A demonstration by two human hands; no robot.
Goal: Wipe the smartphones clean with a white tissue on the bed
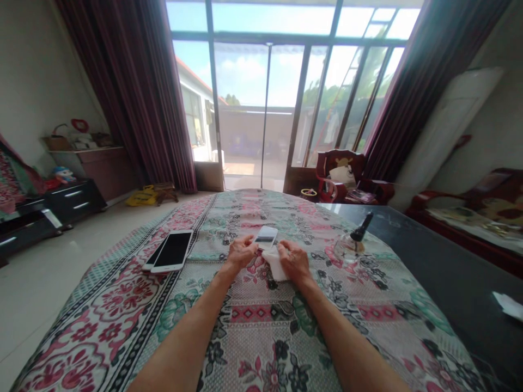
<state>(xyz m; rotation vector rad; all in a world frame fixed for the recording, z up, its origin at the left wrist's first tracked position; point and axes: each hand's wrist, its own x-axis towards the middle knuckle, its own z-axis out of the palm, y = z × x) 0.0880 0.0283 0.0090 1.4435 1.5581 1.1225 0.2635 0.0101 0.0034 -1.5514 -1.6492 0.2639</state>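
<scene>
My left hand (242,252) grips a small white smartphone (266,235) by its lower left side, its screen tilted up and reflecting light. A white cloth (276,267), perhaps a folded tissue, is pinched in my right hand (294,260) and hangs beside the phone's lower right corner. Both hands are just above the patterned tablecloth (249,332). Off to the left lies a white tablet (174,251) with a dark screen, partly covering another dark-screened device (154,260) beneath it. On the right stands a clear spray bottle (349,247) with a black nozzle.
A dark table (433,272) adjoins on the right, with white paper (509,305) on it. Beyond the cloth are a red wooden chair (341,174), glass doors and purple curtains (134,98). A yellow bag (142,196) lies on the floor at left.
</scene>
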